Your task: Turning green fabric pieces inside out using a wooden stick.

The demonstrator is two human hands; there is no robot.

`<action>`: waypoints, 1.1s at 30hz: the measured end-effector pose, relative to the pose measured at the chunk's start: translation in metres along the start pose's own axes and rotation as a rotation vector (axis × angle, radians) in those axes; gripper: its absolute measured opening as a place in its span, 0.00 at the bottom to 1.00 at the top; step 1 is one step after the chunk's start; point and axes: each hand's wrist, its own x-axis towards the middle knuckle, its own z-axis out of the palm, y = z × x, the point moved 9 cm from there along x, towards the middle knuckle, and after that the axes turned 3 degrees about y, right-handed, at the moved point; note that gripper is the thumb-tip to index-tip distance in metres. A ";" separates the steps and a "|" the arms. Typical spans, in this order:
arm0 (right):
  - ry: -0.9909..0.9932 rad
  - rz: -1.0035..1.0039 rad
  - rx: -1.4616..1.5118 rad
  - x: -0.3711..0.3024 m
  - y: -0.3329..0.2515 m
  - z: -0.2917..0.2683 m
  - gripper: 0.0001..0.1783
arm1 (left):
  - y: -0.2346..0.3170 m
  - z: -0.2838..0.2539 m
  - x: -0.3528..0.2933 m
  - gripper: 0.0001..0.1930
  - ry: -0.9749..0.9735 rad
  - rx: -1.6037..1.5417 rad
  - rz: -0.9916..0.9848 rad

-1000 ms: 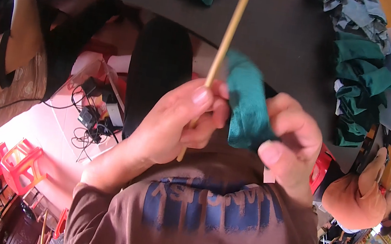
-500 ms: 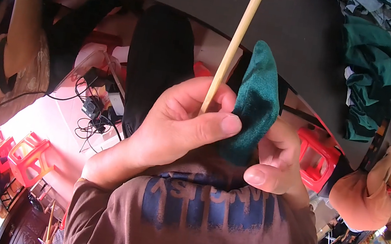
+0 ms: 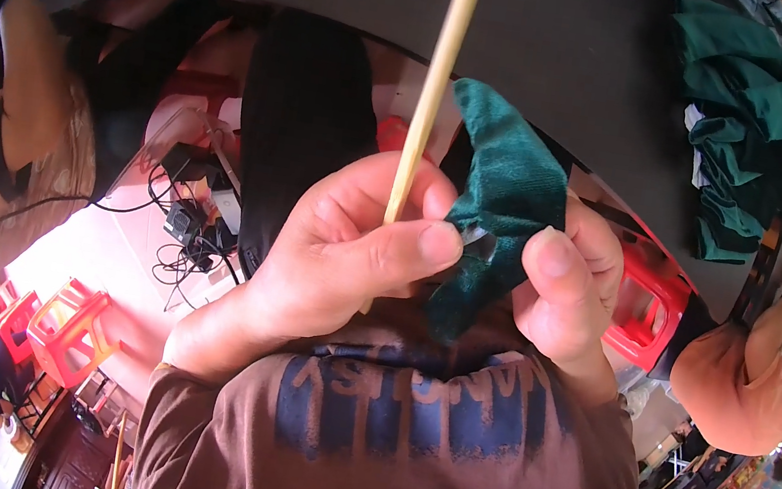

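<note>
A small sewn piece of dark green velvet [image 3: 516, 167], pointed at its upper end, is held in front of my chest. My left hand [image 3: 336, 241] is closed, its thumb and fingers pinching the velvet's left edge. Tucked in that same hand, a thin wooden stick [image 3: 447, 51] slants upward. My right hand [image 3: 572, 282] is closed on the right edge of the velvet, thumb toward me. Between the two thumbs a gap in the cloth shows a bit of whitish material; what it is I cannot tell.
Beyond my hands lies a dark grey table [image 3: 532, 43], with a heap of green velvet pieces [image 3: 742, 95] at its right. Red stools [image 3: 70, 328] and tangled black cables [image 3: 193, 250] are on the left. Other people sit at left [image 3: 20, 159] and right [image 3: 739, 383].
The velvet has turned, its tip now leaning left, and a gap with whitish material shows. My right thumb has moved up onto its edge. The stick has shifted slightly left.
</note>
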 end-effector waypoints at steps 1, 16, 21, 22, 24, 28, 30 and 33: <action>-0.020 -0.055 -0.065 0.001 -0.005 0.001 0.11 | 0.003 0.001 -0.001 0.05 -0.008 0.100 0.018; 0.091 -0.271 -0.244 0.011 -0.045 -0.019 0.12 | 0.005 -0.026 -0.022 0.18 -0.072 1.017 0.091; -0.035 -0.513 -0.708 0.011 -0.061 -0.007 0.08 | 0.008 -0.027 -0.022 0.17 -0.029 1.045 0.056; -0.034 -0.471 -0.719 0.011 -0.059 -0.005 0.07 | 0.007 -0.029 -0.021 0.16 -0.013 1.043 0.030; -0.028 -0.456 -0.748 0.010 -0.058 -0.004 0.07 | 0.008 -0.027 -0.021 0.16 -0.021 1.037 0.028; 0.005 -0.407 -0.708 0.010 -0.057 -0.008 0.06 | 0.007 -0.030 -0.024 0.16 -0.017 1.033 0.020; 0.019 -0.437 -0.662 0.012 -0.058 -0.011 0.06 | 0.009 -0.029 -0.025 0.16 -0.038 1.046 0.002; -0.003 -0.426 -0.688 0.013 -0.057 -0.011 0.06 | 0.011 -0.030 -0.027 0.15 -0.060 1.070 -0.001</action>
